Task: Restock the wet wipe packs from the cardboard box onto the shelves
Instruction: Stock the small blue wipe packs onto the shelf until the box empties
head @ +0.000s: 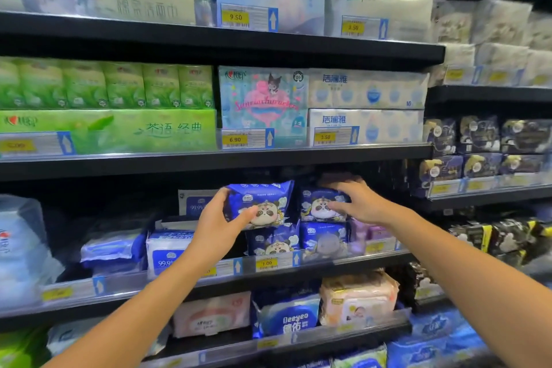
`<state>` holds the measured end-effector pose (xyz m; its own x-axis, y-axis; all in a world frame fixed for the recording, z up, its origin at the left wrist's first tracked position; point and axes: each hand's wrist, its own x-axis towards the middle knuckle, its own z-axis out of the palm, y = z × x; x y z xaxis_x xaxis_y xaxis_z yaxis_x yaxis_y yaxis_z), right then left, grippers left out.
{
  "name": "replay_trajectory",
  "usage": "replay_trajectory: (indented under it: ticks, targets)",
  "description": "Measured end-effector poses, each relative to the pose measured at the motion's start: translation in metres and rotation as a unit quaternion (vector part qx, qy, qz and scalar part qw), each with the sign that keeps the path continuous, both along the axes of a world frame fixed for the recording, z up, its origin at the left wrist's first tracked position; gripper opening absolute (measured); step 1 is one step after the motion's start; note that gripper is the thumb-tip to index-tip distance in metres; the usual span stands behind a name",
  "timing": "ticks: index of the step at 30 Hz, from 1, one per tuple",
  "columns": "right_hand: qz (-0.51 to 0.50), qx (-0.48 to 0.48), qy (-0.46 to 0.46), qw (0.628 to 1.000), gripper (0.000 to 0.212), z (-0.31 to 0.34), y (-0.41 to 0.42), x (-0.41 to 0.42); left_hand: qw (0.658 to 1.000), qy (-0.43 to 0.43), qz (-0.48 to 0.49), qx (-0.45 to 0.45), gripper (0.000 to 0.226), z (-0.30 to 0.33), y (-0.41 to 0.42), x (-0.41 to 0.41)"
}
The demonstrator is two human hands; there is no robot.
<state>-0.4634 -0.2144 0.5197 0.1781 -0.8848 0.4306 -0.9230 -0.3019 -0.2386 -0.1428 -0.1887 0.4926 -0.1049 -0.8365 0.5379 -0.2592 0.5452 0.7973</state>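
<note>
Two bare forearms reach from the bottom corners toward a black shop shelf (373, 257) stocked with wipes. At centre, the left hand (219, 222) grips a blue panda-print wet wipe pack (263, 203), thumb curled across its face, the other fingers hidden behind it, holding it tilted above a matching pack (273, 240) in the front row. Just beside it, the right hand (358, 202) rests with fingers spread and only slightly bent on a second panda pack (319, 205), which sits atop another of the same kind (324, 237). White 99.9% packs (167, 251) lie to the left, with dark open room behind and above them under the next shelf's edge (209, 163). A clear price rail (265, 264) runs along the front lip.
</note>
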Motion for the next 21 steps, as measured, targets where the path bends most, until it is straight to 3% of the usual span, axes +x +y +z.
replay_trajectory:
  ticks: [3,11,15,21]
  targets:
    - [-0.003,0.007,0.034,0.999,0.05,0.001,-0.008,0.001,1.0,0.001,0.005,0.009,0.03,0.005,-0.013,-0.004]
    - [0.003,-0.015,0.0,1.0,0.051,-0.025,-0.023,0.0,0.994,-0.069,-0.013,0.078,0.042,-0.008,-0.047,-0.03]
    - [-0.008,-0.013,-0.001,1.0,0.053,-0.032,-0.031,-0.002,0.983,-0.16,0.007,0.095,0.049,0.0,-0.058,-0.034]
    - [-0.033,-0.019,0.016,0.999,0.058,-0.039,-0.019,0.005,0.967,-0.211,0.049,0.133,0.038,0.005,-0.051,-0.037]
